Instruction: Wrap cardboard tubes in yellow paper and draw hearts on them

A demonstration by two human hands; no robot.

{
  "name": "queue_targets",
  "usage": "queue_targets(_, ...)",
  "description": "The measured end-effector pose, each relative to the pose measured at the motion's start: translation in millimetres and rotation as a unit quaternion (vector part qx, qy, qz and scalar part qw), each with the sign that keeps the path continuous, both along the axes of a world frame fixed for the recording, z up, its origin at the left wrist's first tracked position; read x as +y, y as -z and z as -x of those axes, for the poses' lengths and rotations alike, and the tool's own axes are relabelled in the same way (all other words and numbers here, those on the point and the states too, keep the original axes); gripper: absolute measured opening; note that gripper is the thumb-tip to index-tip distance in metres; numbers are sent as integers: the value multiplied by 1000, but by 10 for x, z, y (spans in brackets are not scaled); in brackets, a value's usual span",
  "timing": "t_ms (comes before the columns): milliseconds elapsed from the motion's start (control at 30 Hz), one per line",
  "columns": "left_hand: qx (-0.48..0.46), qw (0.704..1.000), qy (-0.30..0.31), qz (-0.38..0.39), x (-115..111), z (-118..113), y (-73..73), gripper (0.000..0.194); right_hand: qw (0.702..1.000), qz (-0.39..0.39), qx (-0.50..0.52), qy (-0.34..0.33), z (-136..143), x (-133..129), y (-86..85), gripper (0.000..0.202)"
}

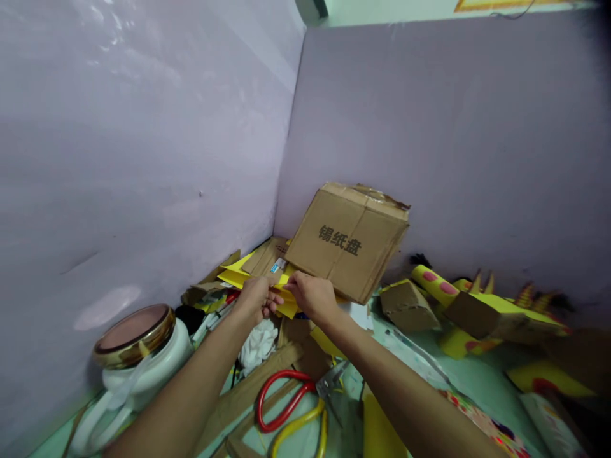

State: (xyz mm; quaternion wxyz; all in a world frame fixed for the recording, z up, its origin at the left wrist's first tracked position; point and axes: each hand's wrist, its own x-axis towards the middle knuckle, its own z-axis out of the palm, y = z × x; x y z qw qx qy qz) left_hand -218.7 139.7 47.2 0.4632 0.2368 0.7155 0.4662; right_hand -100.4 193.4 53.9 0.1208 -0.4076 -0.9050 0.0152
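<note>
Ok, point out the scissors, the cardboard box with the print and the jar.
scissors (pixel 291 407), head view, on the red handle loop.
cardboard box (pixel 348 245), head view, on the printed face.
jar (pixel 136 327), head view, on the lid.

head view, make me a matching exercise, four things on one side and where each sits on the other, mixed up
Things:
1. cardboard box
2. white jar
3. scissors
4. yellow paper

Places:
a. between the two forearms, near the bottom edge
b. held by the left hand and right hand
c. leaning in the corner of the walls
d. far left, beside the left wall

Pairs: 1-c, 2-d, 3-a, 4-b
</note>
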Motion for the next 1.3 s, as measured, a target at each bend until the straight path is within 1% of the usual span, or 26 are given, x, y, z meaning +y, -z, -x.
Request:
queue_targets(67,54,998,-4,-6,13,8,12,30,1000,8,14,9,-5,-7,-21,22)
queue_targets(167,174,983,-46,-47,-34,26,49,30,999,28,42,18,-15,8,-33,20)
queue_targets(267,300,944,-92,-101,-111,59,70,22,995,64,80,24,-11,60,2,17)
queue_targets(367,383,910,-98,-125,-159,76,96,10,985,125,116,19,16,127,61,17)
queue_targets(500,430,892,-80,-117,-168,56,187,15,963,226,147,9,80,193,137,20)
queue_targets(633,461,879,-63,-99,-178,24,254,20,936,313,161,26,148,245,231,23)
queue_targets(733,488,868,-44,-78,-194,19,260,23,915,359,178,45,185,288,298,26)
queue_targets(800,503,862,-37,-61,-205,20,259,23,904,377,196,51,199,307,324,27)
queue_targets(900,529,847,-34,-44,-219,3,256,25,895,380,231,39,205,310,335,26)
queue_targets(1033,578,814,-5,-54,-220,-56,228,42,891,360,277,-2,188,271,317,21)
queue_targets(1067,588,807,7,-59,-212,-65,217,42,891,352,287,-13,172,259,309,18)
queue_targets(1133,599,797,26,-68,-182,-64,193,36,891,331,309,-35,117,243,294,13)
queue_targets(1167,602,795,32,-71,-161,-52,181,32,891,317,322,-44,77,239,289,16)
queue_targets(1233,605,792,30,-73,-111,-8,152,28,891,285,347,-60,-24,244,292,37)
queue_targets(1300,607,791,19,-74,-57,47,116,29,890,260,368,-71,-124,263,319,54)
